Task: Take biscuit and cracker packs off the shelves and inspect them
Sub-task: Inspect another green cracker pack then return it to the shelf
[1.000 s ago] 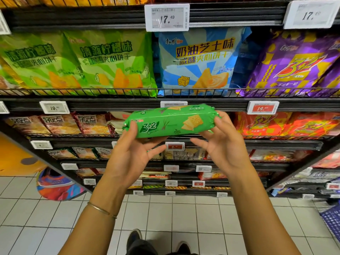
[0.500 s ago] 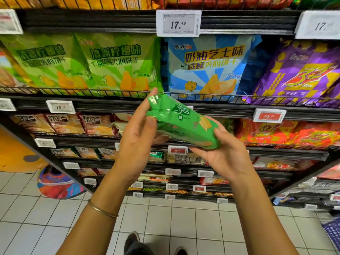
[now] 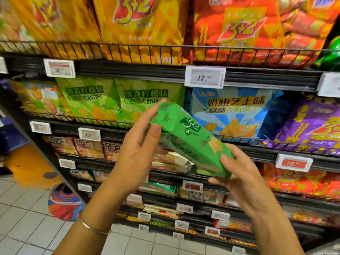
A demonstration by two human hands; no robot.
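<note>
Pack sat tilted between both grips, clear of the shelf. Left grip pinched its top end; right grip curled round the bottom. I flagged slip risk: fingertip hold on slick film.

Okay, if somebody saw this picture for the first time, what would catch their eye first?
The green 3+2 cracker pack, held tilted mid-frame: the left hand pinches its upper end, the right hand holds its lower end. Behind it on the shelf stands a blue biscuit bag, and above, on the top shelf, a big orange 3+2 bag.
</note>
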